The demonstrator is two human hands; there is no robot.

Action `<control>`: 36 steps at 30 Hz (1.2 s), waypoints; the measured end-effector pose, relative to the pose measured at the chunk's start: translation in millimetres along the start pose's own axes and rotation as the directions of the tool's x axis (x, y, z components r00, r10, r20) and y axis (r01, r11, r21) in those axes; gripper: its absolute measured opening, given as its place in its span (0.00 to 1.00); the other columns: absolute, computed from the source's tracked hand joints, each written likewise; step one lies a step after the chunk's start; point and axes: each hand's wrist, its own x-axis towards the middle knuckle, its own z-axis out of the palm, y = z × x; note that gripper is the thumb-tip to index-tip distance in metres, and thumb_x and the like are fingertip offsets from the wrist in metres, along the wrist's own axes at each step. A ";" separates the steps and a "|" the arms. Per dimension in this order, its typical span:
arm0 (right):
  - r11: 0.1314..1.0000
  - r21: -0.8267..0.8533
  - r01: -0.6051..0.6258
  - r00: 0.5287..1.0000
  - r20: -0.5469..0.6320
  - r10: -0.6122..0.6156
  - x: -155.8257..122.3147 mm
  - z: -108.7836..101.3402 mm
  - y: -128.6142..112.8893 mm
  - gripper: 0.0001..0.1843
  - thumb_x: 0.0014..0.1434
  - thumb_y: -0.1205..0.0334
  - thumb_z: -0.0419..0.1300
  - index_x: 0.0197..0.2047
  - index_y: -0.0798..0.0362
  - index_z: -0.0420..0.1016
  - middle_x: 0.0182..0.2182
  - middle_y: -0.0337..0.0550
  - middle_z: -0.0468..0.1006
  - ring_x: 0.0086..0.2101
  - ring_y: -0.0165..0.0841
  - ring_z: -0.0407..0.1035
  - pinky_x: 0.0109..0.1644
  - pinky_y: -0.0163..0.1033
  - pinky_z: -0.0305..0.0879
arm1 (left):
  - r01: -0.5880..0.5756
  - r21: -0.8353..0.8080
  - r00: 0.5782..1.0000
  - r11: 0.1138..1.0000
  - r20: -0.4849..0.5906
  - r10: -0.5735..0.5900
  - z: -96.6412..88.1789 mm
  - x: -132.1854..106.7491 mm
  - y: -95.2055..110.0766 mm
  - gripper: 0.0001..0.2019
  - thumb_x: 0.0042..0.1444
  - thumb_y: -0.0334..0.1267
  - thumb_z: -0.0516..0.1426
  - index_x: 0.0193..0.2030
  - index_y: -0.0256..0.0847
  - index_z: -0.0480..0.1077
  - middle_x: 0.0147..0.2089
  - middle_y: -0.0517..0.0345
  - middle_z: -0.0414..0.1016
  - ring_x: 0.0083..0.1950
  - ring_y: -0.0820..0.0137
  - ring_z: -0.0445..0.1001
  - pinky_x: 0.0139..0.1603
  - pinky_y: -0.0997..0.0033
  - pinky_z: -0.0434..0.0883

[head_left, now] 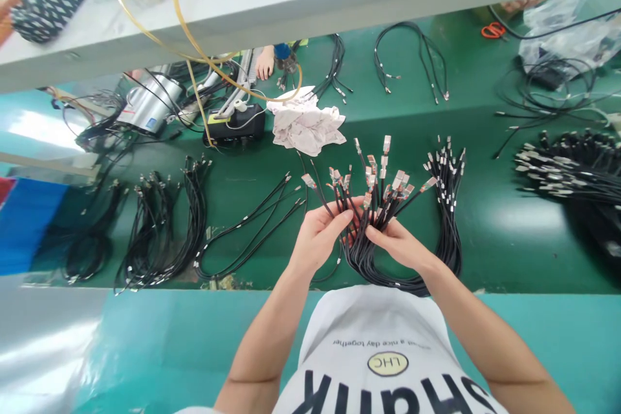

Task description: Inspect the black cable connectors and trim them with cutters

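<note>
A thick bundle of black cables with silvery connectors fanned out at the top lies between my hands, close to my body. My left hand is closed around some of the cables on the bundle's left side, thumb in front. On the other side, my right hand grips the main part of the same bundle, its thumb pressed against the cables. The bundle bends round to the right, where its far ends lie on the green table with small white labels. The fingers behind the cables are partly hidden.
More black cable bundles lie left, with a looser looped group nearer. Crumpled white paper is ahead, near a black box. A grey shelf spans above. A co-worker's hand shows beyond. Cables pile right.
</note>
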 end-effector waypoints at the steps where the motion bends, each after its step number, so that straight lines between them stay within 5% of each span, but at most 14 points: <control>1: 1.000 0.000 -0.014 1.000 -0.006 0.014 0.6 -0.5 0.8 0.23 0.64 0.51 0.62 0.61 0.42 0.74 0.59 0.40 0.75 0.53 0.36 0.72 0.61 0.44 0.70 | 0.004 -0.004 1.000 1.000 0.001 -0.004 -0.9 0.6 -0.2 0.16 0.61 0.42 0.62 0.52 0.39 0.79 0.47 0.51 0.84 0.46 0.63 0.81 0.50 0.67 0.77; 14: 0.998 -0.003 -0.065 0.998 -0.004 0.065 3.5 -1.1 -0.3 0.25 0.64 0.49 0.62 0.62 0.44 0.73 0.58 0.42 0.75 0.50 0.35 0.74 0.60 0.44 0.71 | -0.032 -0.032 0.999 0.999 -0.003 0.032 -2.0 4.3 -2.8 0.14 0.62 0.38 0.59 0.52 0.40 0.80 0.52 0.52 0.82 0.56 0.60 0.78 0.57 0.66 0.73; 30: 0.996 0.030 -0.081 0.995 -0.048 0.082 7.7 2.0 -1.7 0.24 0.64 0.50 0.62 0.62 0.41 0.73 0.63 0.39 0.71 0.54 0.37 0.72 0.63 0.46 0.68 | 0.008 -0.035 1.000 0.999 0.025 -0.007 -8.5 7.0 -2.8 0.18 0.64 0.43 0.57 0.57 0.42 0.76 0.50 0.51 0.81 0.50 0.61 0.79 0.48 0.66 0.75; 33: 0.994 0.031 -0.101 0.991 -0.089 0.103 7.3 4.0 1.2 0.20 0.63 0.49 0.63 0.56 0.46 0.77 0.54 0.42 0.78 0.48 0.36 0.75 0.60 0.46 0.70 | -0.074 0.068 0.996 0.995 -0.043 0.077 -9.8 6.4 0.4 0.19 0.64 0.42 0.58 0.60 0.44 0.72 0.51 0.52 0.79 0.49 0.65 0.78 0.53 0.66 0.73; 36: 0.990 0.056 -0.126 0.987 -0.093 0.131 6.3 5.8 4.3 0.16 0.63 0.49 0.63 0.50 0.49 0.79 0.44 0.43 0.82 0.45 0.36 0.76 0.58 0.47 0.71 | -0.220 0.231 0.939 0.948 -0.212 0.270 -10.1 5.5 9.1 0.18 0.60 0.40 0.62 0.58 0.45 0.71 0.49 0.54 0.77 0.50 0.68 0.75 0.55 0.67 0.72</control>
